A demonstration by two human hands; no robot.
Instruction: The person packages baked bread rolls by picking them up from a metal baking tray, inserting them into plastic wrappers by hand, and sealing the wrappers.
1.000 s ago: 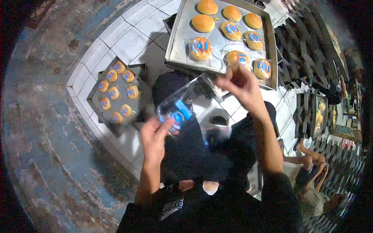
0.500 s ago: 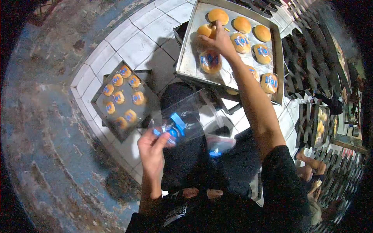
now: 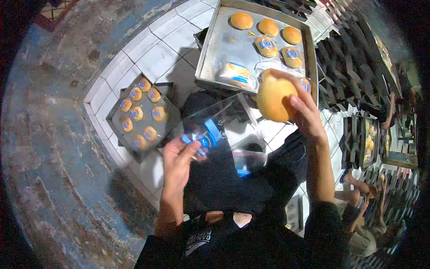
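My left hand (image 3: 179, 159) pinches a clear plastic bag (image 3: 226, 119) with blue print, its far end spread out over my lap. In my right hand (image 3: 309, 112) is a round golden bun (image 3: 277, 98), unwrapped, held up between the bag and the large metal tray (image 3: 207, 67). On that tray lie bare buns (image 3: 242, 20) along the far side and several buns in printed plastic (image 3: 267, 46). One wrapped bun (image 3: 236, 74) lies tilted near the close edge. Part of the tray's near right corner is hidden behind my right hand and its bun.
To the left, a smaller dark tray (image 3: 168, 130) on the white tile floor (image 3: 152, 58) carries several wrapped buns. Another plastic packet (image 3: 248, 160) rests by my legs. Dark stacked racks or trays (image 3: 345, 67) line the right. Another person (image 3: 358, 201) sits at the lower right.
My right hand has lifted a bare bun off the large tray and brought it back toward the bag. My left hand keeps its hold on the bag, slightly shifted.
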